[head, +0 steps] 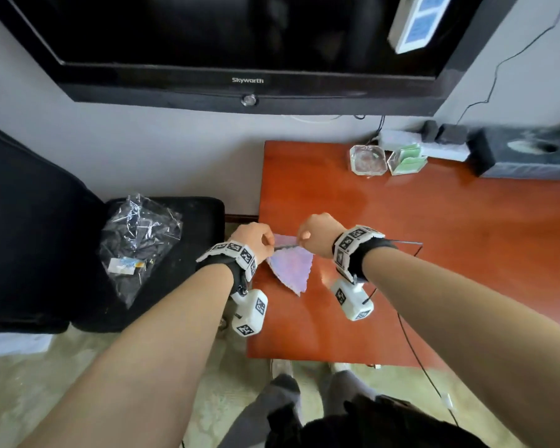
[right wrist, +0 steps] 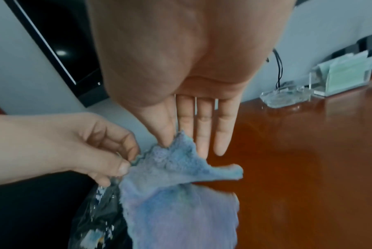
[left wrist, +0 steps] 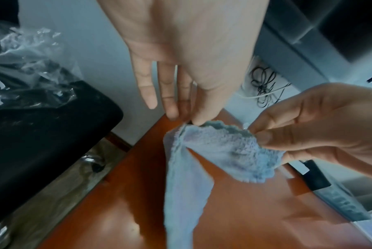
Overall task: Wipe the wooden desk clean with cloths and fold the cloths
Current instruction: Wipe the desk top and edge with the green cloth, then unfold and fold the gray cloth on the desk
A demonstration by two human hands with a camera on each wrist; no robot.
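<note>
A small light purple-blue cloth [head: 291, 266] hangs over the left part of the red-brown wooden desk [head: 434, 253]. My left hand [head: 256, 241] pinches its upper left corner between thumb and a finger. My right hand [head: 317, 236] pinches the upper right corner. In the left wrist view the cloth [left wrist: 189, 176] droops down from the left hand [left wrist: 187, 118], and the right hand [left wrist: 308, 131] holds a bunched fold. In the right wrist view the right hand [right wrist: 170, 139] pinches the cloth [right wrist: 176, 193] with the other fingers straight, and the left hand [right wrist: 108, 158] grips the edge.
A glass ashtray [head: 368, 159], a clear card holder [head: 406, 160], a power strip [head: 424, 142] and a dark tissue box [head: 527, 153] stand at the desk's back. A black chair [head: 162, 253] with a plastic bag [head: 139, 244] is left of the desk. A television [head: 240, 43] hangs above.
</note>
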